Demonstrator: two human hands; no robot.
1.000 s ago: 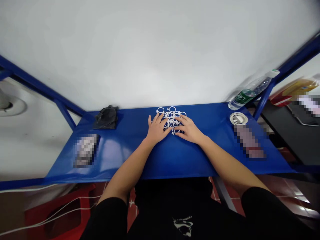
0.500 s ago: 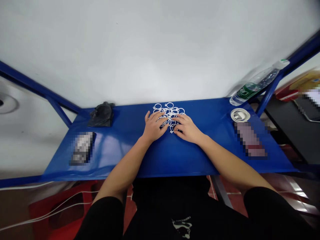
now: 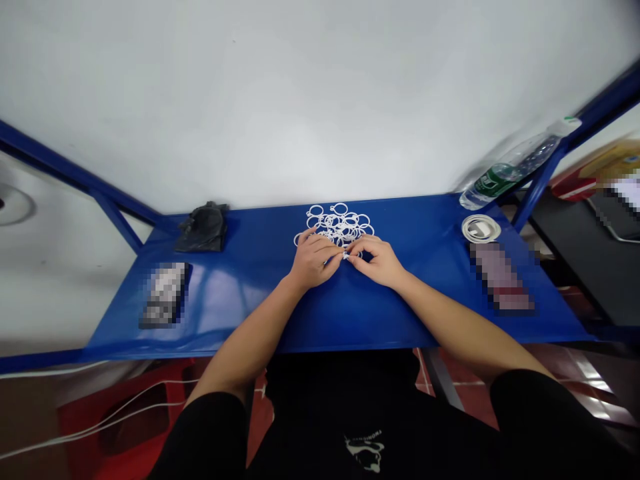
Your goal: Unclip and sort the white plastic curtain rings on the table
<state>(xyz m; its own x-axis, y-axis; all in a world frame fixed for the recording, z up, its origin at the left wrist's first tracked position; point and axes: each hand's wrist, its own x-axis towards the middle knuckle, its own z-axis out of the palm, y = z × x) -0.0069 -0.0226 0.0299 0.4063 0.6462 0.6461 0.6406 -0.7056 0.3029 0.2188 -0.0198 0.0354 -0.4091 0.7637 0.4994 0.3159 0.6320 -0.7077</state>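
Note:
A loose heap of thin white plastic rings (image 3: 341, 223), each with a small tab on its rim, lies near the back middle of the blue table (image 3: 345, 320). At its front edge my left hand (image 3: 311, 261) is closed in a pinch on a white ring (image 3: 345, 255). From the other side, the fingertips of my right hand (image 3: 376, 260) grip the same ring by its small tab. Both sets of fingertips nearly meet there. Fingers cover much of this ring and the nearest part of the heap.
A crumpled black plastic bag (image 3: 204, 228) and a blurred-out dark-edged object (image 3: 166, 293) lie at left. On the right are a coiled white cable (image 3: 481, 229), a pixelated flat object (image 3: 501, 279) and a leaning water bottle (image 3: 515, 167). Blue frame bars flank the table.
My hands were spread over the heap with fingers apart. They have drawn in at its front edge and closed, pinching one ring between them.

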